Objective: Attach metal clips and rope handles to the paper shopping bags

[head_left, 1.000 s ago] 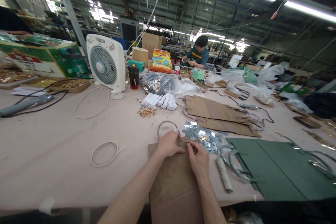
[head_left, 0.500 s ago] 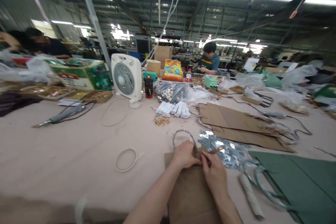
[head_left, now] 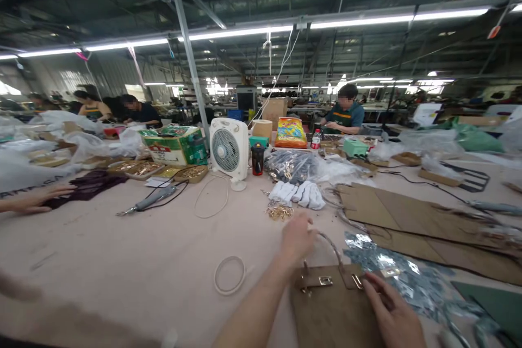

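Observation:
A brown bag panel [head_left: 332, 312] lies in front of me, with a silver turn-lock plate [head_left: 325, 281] and a metal buckle piece [head_left: 357, 281] on its upper part. A curved handle [head_left: 335, 247], wrapped in clear film, rises from its top edge. My left hand [head_left: 299, 238] is closed at the top of this handle, its fingers curled and slightly blurred. At the panel's right edge, beside the buckle piece, my right hand [head_left: 393, 310] grips the panel between thumb and fingers. Small gold parts [head_left: 280, 213] lie in a pile beyond my left hand.
A cord loop [head_left: 229, 275] lies left of my forearm. Shiny metal plates [head_left: 387, 263] and brown panels [head_left: 391, 209] spread to the right. A fan [head_left: 229, 149], a tumbler [head_left: 258, 159] and a soldering-iron-like tool [head_left: 149, 199] stand or lie farther back. Another person's hand [head_left: 41, 198] rests on dark fabric at left.
My left hand has moved from the panel's top edge up to the handle. My right hand has shifted to the right edge. Metal fittings now show on the panel. The view has swung left.

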{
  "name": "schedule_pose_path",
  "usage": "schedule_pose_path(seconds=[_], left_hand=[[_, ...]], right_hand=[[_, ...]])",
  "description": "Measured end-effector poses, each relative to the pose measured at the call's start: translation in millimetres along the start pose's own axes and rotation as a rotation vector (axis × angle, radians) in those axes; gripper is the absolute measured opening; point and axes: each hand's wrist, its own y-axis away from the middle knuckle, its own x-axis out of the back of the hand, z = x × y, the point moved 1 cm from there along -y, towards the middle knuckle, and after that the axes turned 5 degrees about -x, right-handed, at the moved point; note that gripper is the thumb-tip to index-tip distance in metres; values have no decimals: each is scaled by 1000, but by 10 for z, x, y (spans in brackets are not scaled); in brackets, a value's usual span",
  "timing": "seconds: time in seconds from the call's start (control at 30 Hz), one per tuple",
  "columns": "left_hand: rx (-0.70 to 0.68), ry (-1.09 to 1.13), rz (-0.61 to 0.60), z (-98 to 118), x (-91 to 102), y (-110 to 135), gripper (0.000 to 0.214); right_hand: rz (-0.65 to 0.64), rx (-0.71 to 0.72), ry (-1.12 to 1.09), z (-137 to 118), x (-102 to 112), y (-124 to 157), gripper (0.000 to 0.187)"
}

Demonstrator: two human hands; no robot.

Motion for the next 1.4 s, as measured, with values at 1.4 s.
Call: schedule_pose_path(seconds=[1.4], left_hand=[[-298, 831, -106, 784, -645, 1197, 25]], right_hand=[[-72, 144, -399, -266, 418, 768, 29]])
